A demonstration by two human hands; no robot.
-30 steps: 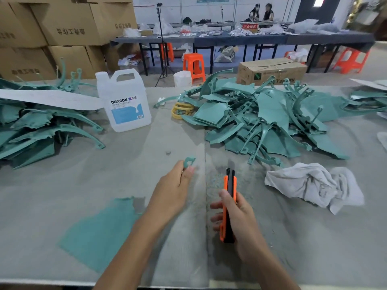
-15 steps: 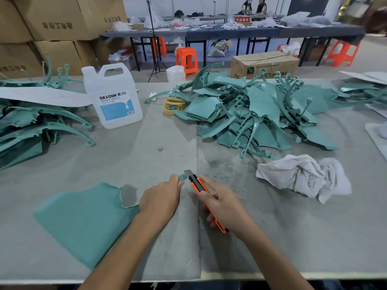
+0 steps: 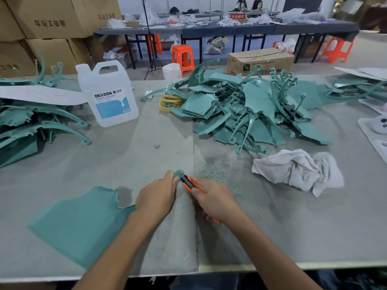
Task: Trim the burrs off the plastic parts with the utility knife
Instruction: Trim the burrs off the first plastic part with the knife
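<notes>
Hands have closed up since 0.5 s ago: the utility knife had its nose a little off the piece then, and now it's right up against the small teal part, with the blade itself hidden between the 2. Left hand has its fingers curled in tight, pinching that little part at the tips, near the middle seam of the grey-covered table. Can't tell if the part is resting on the surface or held just off it, and only a sliver pokes out past the fingers. Right hand is wrapped round the orange knife body, front end sticking out toward the part. My guess on handling: it's tiny, light and fairly stiff moulded plastic, so weight is nothing, but it'll want to twist or pop out of a pinch once the blade bites. Smooth surface, so probably a bit slippery too. I'd grip it low on the body with the burr edge exposed, fingertips behind the cutting line, and shave off with shallow strokes. Fine green shavings sit just right of the hands, a big flat teal sheet lies under the left forearm, and the main heap of parts is well back on the right, with a white rag near it.
</notes>
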